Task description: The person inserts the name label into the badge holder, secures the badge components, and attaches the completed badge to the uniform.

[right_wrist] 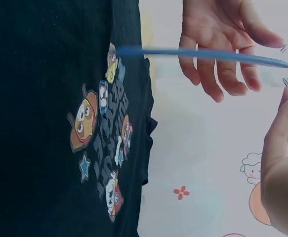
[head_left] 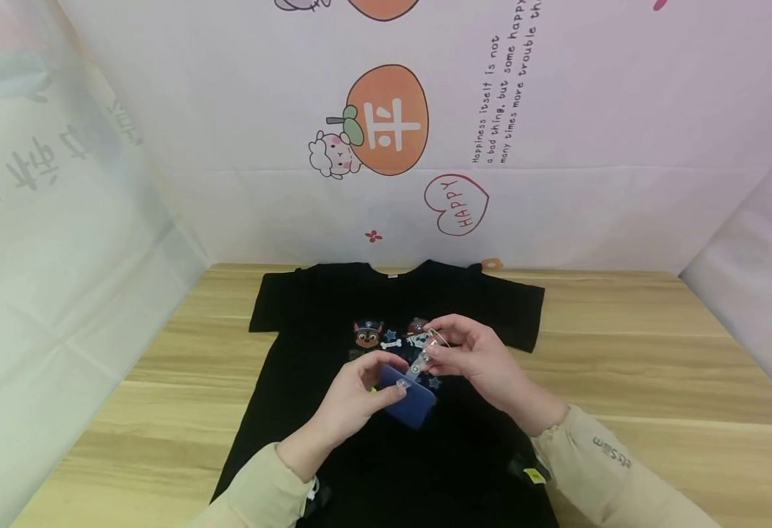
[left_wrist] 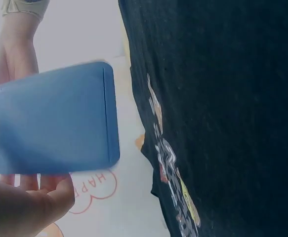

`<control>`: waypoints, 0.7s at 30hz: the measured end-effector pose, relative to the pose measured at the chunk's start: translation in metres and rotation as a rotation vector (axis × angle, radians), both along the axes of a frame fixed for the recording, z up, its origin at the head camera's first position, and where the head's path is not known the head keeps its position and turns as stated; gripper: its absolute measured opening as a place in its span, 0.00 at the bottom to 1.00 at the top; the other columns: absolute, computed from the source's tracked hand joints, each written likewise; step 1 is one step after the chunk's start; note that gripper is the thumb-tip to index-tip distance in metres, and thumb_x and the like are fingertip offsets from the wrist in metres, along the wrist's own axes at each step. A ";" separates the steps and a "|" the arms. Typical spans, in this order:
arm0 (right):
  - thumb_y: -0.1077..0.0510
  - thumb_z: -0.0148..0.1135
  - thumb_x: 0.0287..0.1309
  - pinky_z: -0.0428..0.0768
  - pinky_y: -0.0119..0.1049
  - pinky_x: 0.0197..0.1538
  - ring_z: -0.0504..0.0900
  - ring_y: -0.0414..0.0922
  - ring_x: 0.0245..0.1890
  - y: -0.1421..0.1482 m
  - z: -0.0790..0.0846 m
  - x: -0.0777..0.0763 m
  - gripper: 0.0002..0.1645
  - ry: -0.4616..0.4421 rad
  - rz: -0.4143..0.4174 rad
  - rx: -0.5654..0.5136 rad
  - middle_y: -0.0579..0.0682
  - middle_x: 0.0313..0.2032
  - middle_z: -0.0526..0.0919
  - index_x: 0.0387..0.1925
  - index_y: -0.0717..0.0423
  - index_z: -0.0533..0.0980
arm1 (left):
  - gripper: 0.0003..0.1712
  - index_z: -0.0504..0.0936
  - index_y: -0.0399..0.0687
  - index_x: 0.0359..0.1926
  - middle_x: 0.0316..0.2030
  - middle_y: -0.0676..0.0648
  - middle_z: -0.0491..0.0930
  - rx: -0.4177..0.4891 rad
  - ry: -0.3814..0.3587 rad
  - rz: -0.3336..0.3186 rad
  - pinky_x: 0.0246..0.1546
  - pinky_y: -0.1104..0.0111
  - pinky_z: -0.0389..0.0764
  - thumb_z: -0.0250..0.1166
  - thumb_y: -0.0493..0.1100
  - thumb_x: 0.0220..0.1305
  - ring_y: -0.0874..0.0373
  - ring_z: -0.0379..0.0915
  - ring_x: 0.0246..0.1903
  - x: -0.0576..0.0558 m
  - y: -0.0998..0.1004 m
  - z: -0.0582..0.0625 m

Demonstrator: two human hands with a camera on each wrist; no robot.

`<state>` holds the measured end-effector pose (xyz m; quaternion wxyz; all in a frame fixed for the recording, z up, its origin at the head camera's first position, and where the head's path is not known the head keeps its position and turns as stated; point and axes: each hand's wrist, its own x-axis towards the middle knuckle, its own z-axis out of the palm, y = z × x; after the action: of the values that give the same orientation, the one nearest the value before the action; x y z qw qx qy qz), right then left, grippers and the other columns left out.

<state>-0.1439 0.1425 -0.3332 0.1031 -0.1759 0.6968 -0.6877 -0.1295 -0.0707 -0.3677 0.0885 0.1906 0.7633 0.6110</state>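
Note:
A blue badge holder [head_left: 413, 408] hangs tilted above a black T-shirt [head_left: 366, 455]. My left hand [head_left: 357, 392] holds it near its top edge, thumb in front and fingers behind. A short clear strap [head_left: 417, 365] with a snap joins the holder's top edge. Just above that strap, my right hand [head_left: 478, 361] pinches a small metal clip with a thin loop; its details are too small to tell. The left wrist view shows the holder's flat blue face [left_wrist: 50, 123]. From the right wrist it appears edge-on, between the fingers of the left hand [right_wrist: 218, 39].
The T-shirt lies spread on a wooden table [head_left: 656, 367], its collar toward the back and cartoon dog prints [head_left: 367, 334] on its chest. Behind the table hangs a white printed cloth [head_left: 590, 205]. More white cloth [head_left: 82, 257] hangs at the left side.

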 end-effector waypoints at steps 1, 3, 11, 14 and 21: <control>0.64 0.58 0.61 0.83 0.32 0.41 0.84 0.39 0.32 0.000 0.001 0.000 0.17 0.020 -0.010 0.022 0.46 0.32 0.79 0.50 0.67 0.69 | 0.16 0.77 0.40 0.50 0.42 0.41 0.80 0.008 -0.007 -0.006 0.46 0.65 0.77 0.63 0.36 0.61 0.57 0.75 0.41 0.000 0.000 0.000; 0.65 0.59 0.60 0.83 0.32 0.41 0.83 0.38 0.32 -0.001 0.003 0.001 0.18 0.067 -0.026 0.055 0.45 0.32 0.79 0.51 0.71 0.69 | 0.15 0.77 0.39 0.50 0.41 0.41 0.80 0.025 -0.028 -0.015 0.44 0.69 0.77 0.62 0.36 0.62 0.59 0.74 0.39 0.000 0.001 0.000; 0.65 0.63 0.57 0.82 0.29 0.40 0.80 0.38 0.31 -0.002 0.006 0.003 0.17 0.229 -0.060 0.194 0.59 0.39 0.81 0.48 0.67 0.75 | 0.12 0.78 0.37 0.47 0.30 0.52 0.76 0.019 -0.042 -0.015 0.28 0.75 0.69 0.62 0.36 0.62 0.64 0.67 0.26 0.002 0.004 0.000; 0.65 0.63 0.57 0.82 0.30 0.40 0.81 0.38 0.32 -0.003 0.008 0.003 0.16 0.252 -0.051 0.217 0.63 0.45 0.80 0.48 0.66 0.76 | 0.13 0.78 0.36 0.47 0.30 0.52 0.76 0.023 -0.049 -0.026 0.28 0.75 0.70 0.61 0.36 0.63 0.65 0.67 0.26 0.001 0.005 0.000; 0.64 0.62 0.58 0.81 0.28 0.41 0.80 0.40 0.38 -0.004 0.011 0.004 0.16 0.320 -0.069 0.336 0.60 0.48 0.81 0.49 0.64 0.77 | 0.15 0.78 0.36 0.50 0.45 0.39 0.79 0.009 -0.008 -0.051 0.37 0.73 0.76 0.61 0.38 0.64 0.63 0.74 0.36 0.001 0.010 0.002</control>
<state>-0.1394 0.1381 -0.3222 -0.0043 -0.2391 0.8144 -0.5287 -0.1286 -0.0607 -0.3657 0.1064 0.2081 0.7551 0.6125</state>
